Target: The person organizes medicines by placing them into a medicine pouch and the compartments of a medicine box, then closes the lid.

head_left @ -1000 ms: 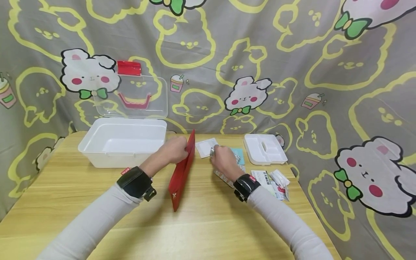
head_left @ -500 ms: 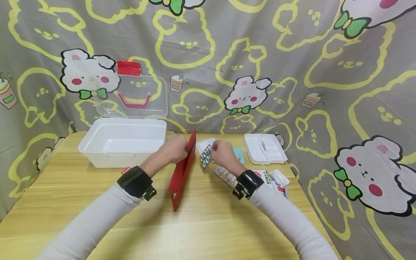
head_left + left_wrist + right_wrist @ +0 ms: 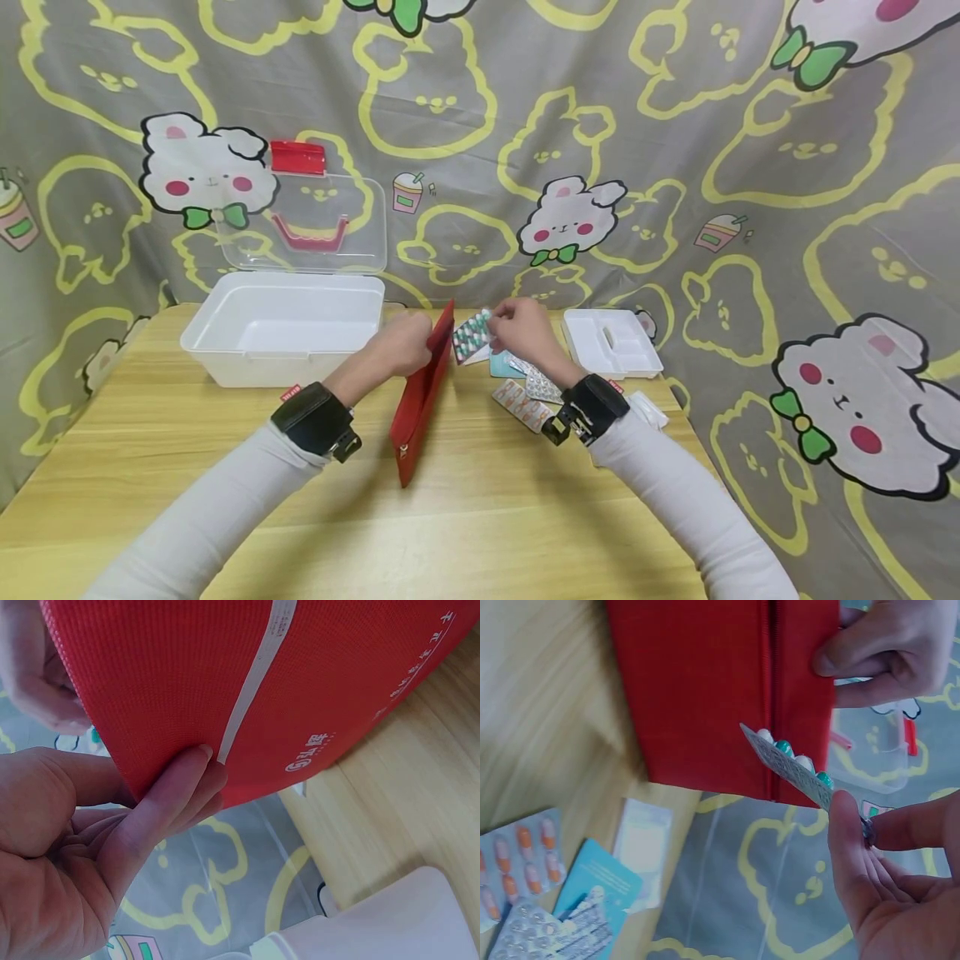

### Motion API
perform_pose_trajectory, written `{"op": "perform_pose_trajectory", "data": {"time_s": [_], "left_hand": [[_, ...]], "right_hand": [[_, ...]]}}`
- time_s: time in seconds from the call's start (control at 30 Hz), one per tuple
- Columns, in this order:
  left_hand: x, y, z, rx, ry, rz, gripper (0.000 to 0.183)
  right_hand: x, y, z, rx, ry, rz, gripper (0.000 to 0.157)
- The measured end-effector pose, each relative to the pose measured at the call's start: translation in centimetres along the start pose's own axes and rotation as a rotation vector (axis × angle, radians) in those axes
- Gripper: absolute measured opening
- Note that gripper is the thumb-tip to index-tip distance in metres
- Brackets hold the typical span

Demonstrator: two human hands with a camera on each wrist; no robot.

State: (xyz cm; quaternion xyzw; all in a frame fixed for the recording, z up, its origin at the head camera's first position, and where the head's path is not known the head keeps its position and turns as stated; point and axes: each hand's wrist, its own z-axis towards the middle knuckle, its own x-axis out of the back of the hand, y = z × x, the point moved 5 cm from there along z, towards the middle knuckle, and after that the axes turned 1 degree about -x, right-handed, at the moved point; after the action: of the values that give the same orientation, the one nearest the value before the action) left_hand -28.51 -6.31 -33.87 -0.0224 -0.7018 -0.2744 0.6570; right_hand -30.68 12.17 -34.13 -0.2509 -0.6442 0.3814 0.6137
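Note:
My left hand [image 3: 401,343] pinches the upper edge of a flat red zippered pouch [image 3: 420,408], which stands on its long side on the table. In the left wrist view the thumb lies on the pouch's printed face, by a pale stripe. Between the thumb and fingers of my right hand [image 3: 522,329] is a blister pack [image 3: 471,336] of green and white capsules. The right wrist view has this pack [image 3: 786,766] tilted in front of the pouch's zipper [image 3: 771,697], its capsules facing the pouch. The zipper side faces right, toward that hand.
An open white box [image 3: 277,367] with a clear lid raised stands back left. Right of the pouch lie an orange capsule blister [image 3: 519,404], a silver blister [image 3: 542,385] and a teal packet [image 3: 504,365]. A compartment tray [image 3: 588,358] sits back right, near white wrapped packets [image 3: 647,410].
My right hand has lifted the green-and-white blister pack off the other packs and moved it up and back, close beside the pouch. The left hand and pouch have barely moved.

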Motion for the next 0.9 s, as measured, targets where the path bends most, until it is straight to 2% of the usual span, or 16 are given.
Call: {"op": "perform_pose_trajectory", "data": {"time_s": [0.23,0.47,0.7,0.9], "left_hand": [[-0.1,0.1,0.0,0.041,-0.038,-0.061,0.013],[-0.2,0.2,0.1,0.02,-0.033,-0.04,0.013],[-0.3,0.0,0.1,0.06,-0.051,-0.075,0.008],[-0.2,0.0,0.1,0.058,-0.051,-0.085,0.008]], "right_hand": [[0.8,-0.7,0.0,-0.01,0.022,0.067,0.016],[-0.3,-0.6,-0.1,-0.045,-0.034,0.126,0.018],[-0.8,-0.1,0.2,-0.086,-0.046,0.178,0.02],[-0.8,-0.1,0.3,-0.109,-0.055,0.188,0.022]]}}
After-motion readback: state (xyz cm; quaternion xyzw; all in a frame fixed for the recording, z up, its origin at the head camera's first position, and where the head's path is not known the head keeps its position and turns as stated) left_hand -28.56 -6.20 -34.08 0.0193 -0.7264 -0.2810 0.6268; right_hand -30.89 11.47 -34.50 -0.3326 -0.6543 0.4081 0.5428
